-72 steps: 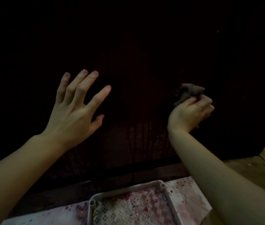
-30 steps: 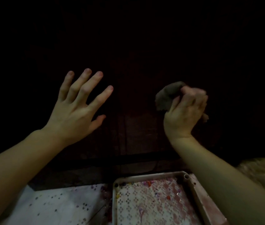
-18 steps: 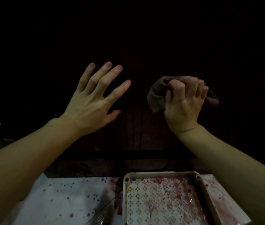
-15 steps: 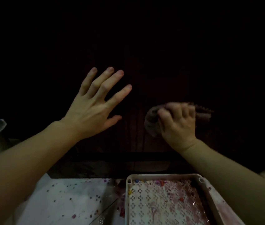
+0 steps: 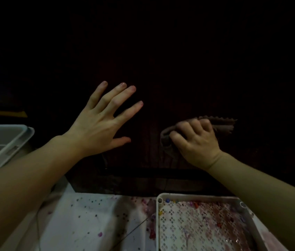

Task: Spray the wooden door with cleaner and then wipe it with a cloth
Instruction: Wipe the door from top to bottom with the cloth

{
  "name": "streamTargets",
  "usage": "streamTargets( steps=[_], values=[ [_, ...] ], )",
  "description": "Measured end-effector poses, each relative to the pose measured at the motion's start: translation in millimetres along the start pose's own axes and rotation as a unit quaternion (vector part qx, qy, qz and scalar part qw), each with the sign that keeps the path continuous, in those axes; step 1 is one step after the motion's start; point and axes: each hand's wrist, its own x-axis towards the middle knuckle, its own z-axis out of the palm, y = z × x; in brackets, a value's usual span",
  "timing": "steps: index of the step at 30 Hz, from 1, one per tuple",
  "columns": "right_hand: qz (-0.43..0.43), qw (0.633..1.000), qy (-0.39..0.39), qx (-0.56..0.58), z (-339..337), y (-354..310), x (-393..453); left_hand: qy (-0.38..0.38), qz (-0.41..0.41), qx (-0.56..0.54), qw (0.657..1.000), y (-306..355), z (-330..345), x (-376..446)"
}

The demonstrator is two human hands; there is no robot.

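From my head view, I am pressing the bunched brown cloth [image 5: 168, 140] against the low part of the dark wooden door [image 5: 161, 69], my right hand [image 5: 196, 142] closing its fingers [image 5: 184, 126] around it, while my left hand [image 5: 99, 124] is spreading wide and empty just beside it. No sprayer is showing, so I am judging spraying done and wiping underway, with much door left. Below, a stained perforated tray [image 5: 251, 223] and a speckled white sheet [image 5: 88, 223] are lying in a very dim room, a grey bin [image 5: 16, 140] sitting at my left

Dim light; stained, apparently plastic-covered floor [image 5: 92, 220].
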Motion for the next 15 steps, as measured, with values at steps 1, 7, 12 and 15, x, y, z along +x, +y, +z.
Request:
streamTargets(
  steps=[1, 7, 12, 15],
  values=[
    [-0.01, 1.0, -0.016, -0.003, -2.4, -0.4, -1.6, -0.002, 0.0, 0.003, 1.0, -3.5, -1.1, -3.1],
    [0.04, 0.996, 0.076, -0.008, -4.5, 1.1, 81.2, -0.015, -0.007, 0.002, 1.0, -18.1, -1.7, -19.7],
    [-0.057, 0.997, 0.043, 0.008, 3.9, -7.8, 66.7, -0.043, -0.004, 0.001, 0.999, -23.0, -1.9, -29.1],
    [-0.167, 0.984, -0.052, 0.032, -1.9, -1.3, 32.0, -0.063, -0.002, 0.012, 0.998, -30.1, -5.7, -39.0]
  ],
)
